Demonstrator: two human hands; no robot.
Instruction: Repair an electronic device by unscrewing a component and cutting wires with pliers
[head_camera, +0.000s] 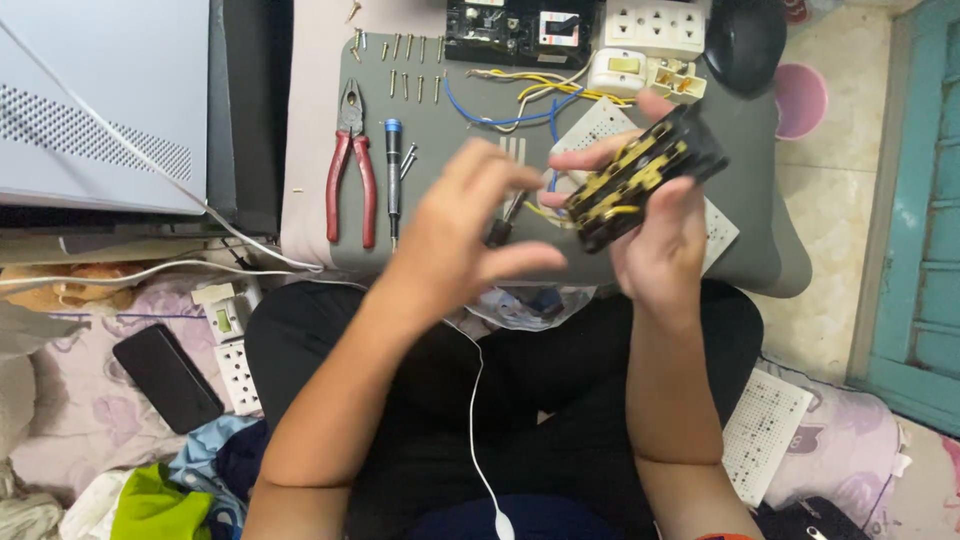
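Pliers (350, 165) — screwdriver (393, 175) beside — unobstructed.

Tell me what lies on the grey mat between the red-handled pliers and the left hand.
In the head view, a blue-capped black screwdriver lies between the red-handled pliers and the left hand, with a loose screw beside it.

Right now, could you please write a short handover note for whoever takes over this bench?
Right hand: holds the black socket body, brass contacts facing up.
Left hand: open, empty, beside the body, fingers spread.
On the grey mat: red pliers, screwdriver, a row of screws, loose blue and yellow wires, white cover under the body.
Done: the body is out of its cover, screws removed.
Left: cannot tell from this view.
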